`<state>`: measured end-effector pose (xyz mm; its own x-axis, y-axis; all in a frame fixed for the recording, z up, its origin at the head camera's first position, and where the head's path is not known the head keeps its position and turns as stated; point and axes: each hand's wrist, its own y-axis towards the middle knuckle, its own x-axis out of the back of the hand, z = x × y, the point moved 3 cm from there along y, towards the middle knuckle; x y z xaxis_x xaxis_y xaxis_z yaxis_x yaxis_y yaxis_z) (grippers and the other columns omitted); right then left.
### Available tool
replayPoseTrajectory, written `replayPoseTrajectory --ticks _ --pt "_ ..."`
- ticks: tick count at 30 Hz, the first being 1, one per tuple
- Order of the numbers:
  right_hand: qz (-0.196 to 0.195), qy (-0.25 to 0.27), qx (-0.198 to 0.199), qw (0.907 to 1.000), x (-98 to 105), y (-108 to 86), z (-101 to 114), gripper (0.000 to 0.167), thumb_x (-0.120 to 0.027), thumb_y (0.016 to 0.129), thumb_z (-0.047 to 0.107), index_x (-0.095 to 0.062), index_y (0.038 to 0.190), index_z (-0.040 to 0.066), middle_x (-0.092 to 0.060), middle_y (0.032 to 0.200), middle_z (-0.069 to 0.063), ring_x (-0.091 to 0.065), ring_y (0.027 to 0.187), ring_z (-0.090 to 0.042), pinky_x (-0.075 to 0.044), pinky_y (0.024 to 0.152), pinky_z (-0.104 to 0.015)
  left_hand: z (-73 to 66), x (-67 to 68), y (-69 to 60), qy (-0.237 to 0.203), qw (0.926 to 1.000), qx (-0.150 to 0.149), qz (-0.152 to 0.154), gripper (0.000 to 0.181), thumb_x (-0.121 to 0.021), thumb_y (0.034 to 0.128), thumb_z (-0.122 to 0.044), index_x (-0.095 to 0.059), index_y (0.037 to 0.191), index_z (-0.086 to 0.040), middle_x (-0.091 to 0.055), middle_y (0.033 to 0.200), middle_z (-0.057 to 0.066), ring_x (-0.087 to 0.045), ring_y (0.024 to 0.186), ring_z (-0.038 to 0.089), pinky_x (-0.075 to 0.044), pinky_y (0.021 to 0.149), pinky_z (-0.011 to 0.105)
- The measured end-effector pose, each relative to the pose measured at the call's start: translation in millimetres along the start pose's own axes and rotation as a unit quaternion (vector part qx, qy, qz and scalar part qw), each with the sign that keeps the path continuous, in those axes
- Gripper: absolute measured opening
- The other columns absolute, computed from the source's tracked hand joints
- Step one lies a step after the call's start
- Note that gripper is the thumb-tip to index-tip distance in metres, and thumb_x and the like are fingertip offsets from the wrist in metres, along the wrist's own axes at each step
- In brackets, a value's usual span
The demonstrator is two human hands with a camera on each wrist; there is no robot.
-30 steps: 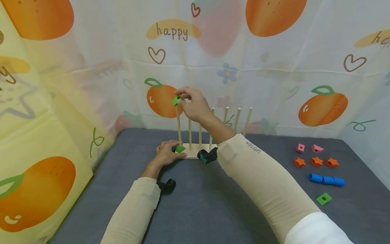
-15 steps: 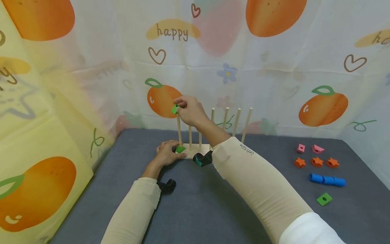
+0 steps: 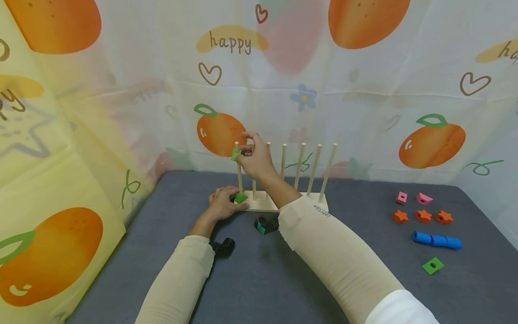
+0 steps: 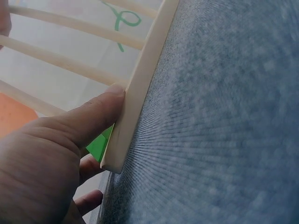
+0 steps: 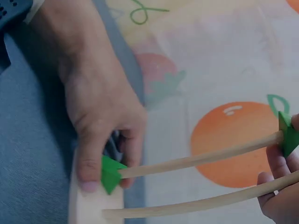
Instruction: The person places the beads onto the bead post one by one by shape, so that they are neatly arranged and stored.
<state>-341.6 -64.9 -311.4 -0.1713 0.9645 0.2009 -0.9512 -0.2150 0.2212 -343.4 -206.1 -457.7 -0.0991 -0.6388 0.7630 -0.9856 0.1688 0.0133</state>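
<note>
A wooden peg stand (image 3: 261, 205) with a row of upright dowels stands near the back of the table. My left hand (image 3: 223, 204) grips the base's left end, thumb (image 4: 105, 109) along the front edge and other fingers behind. A green block (image 3: 240, 198) sits at the foot of the leftmost dowel, between that thumb and fingers. Higher up, my right hand (image 3: 258, 159) pinches a second green block (image 3: 235, 155), which is threaded on the same dowel just below its tip. The right wrist view shows both green blocks on that dowel (image 5: 201, 159).
On the table's right side lie two pink blocks (image 3: 424, 199), several orange star blocks (image 3: 423, 216), a line of blue cylinders (image 3: 437, 240) and a green block (image 3: 433, 265). A printed cloth (image 3: 356, 99) hangs close behind the stand.
My right hand has moved down, bringing the green block from the dowel's tip to a little below it. The left hand stays on the base.
</note>
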Motion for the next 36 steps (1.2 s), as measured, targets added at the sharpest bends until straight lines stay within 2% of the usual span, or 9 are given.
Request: replayPoseTrajectory --ticks 3,10,18,23,30,36 --pt "-0.012 0.019 -0.005 0.9997 -3 -1.8 -10 0.061 -0.064 0.089 0.0 -0.039 0.143 0.012 -0.058 0.111 -0.008 -0.058 0.096 -0.023 -0.05 0.076 -0.031 0.0 0.0 0.4 -0.003 1.0 0.0 -0.002 0.064 -0.079 0.0797 -0.042 -0.06 0.133 -0.012 -0.046 0.142 0.008 -0.029 0.131 0.032 -0.008 0.105 0.054" --pt "-0.022 0.035 -0.041 0.9983 -10 -7.6 -40 0.045 -0.064 0.089 -0.002 -0.048 0.13 0.008 -0.058 0.114 -0.008 -0.058 0.102 -0.022 -0.05 0.083 -0.031 1.0 -0.2 0.7 0.002 1.0 -0.003 -0.006 0.066 -0.078 0.0791 -0.045 -0.06 0.134 -0.013 -0.047 0.142 0.008 -0.03 0.13 0.032 -0.009 0.105 0.055" --pt "-0.021 0.018 -0.057 0.998 -17 -15.9 -69 0.041 -0.063 0.088 -0.004 -0.054 0.125 0.008 -0.061 0.111 -0.008 -0.059 0.102 -0.022 -0.05 0.083 -0.033 1.8 -1.3 0.2 0.004 0.9999 -0.012 -0.011 0.061 -0.079 0.0782 -0.045 -0.064 0.13 -0.017 -0.05 0.139 0.006 -0.032 0.129 0.032 -0.009 0.104 0.056" --pt "-0.022 -0.006 -0.051 0.9984 -21 -16.7 -83 0.037 -0.062 0.087 -0.007 -0.055 0.122 0.005 -0.064 0.111 -0.011 -0.06 0.101 -0.024 -0.052 0.08 -0.032 2.2 -0.9 0.8 0.01 0.9998 -0.015 -0.013 0.061 -0.079 0.079 -0.045 -0.063 0.13 -0.015 -0.049 0.14 0.007 -0.031 0.13 0.033 -0.009 0.105 0.056" --pt "-0.02 -0.029 -0.066 0.9972 -23 -17.3 -95 0.037 -0.062 0.087 -0.007 -0.056 0.121 0.008 -0.065 0.107 -0.008 -0.061 0.101 -0.022 -0.051 0.082 -0.031 2.7 -0.2 1.6 0.008 0.9994 -0.025 -0.023 0.058 -0.08 0.0782 -0.041 -0.065 0.128 -0.017 -0.054 0.135 0.006 -0.034 0.127 0.032 -0.012 0.103 0.057" --pt "-0.02 -0.04 -0.078 0.9959 -21 -19.8 -94 0.039 -0.063 0.087 -0.004 -0.056 0.122 0.01 -0.065 0.104 -0.006 -0.061 0.101 -0.022 -0.049 0.085 -0.035 1.8 -0.2 2.3 0.015 0.9992 -0.026 -0.026 0.055 -0.08 0.0778 -0.042 -0.066 0.125 -0.017 -0.054 0.135 0.006 -0.036 0.126 0.032 -0.013 0.103 0.056"
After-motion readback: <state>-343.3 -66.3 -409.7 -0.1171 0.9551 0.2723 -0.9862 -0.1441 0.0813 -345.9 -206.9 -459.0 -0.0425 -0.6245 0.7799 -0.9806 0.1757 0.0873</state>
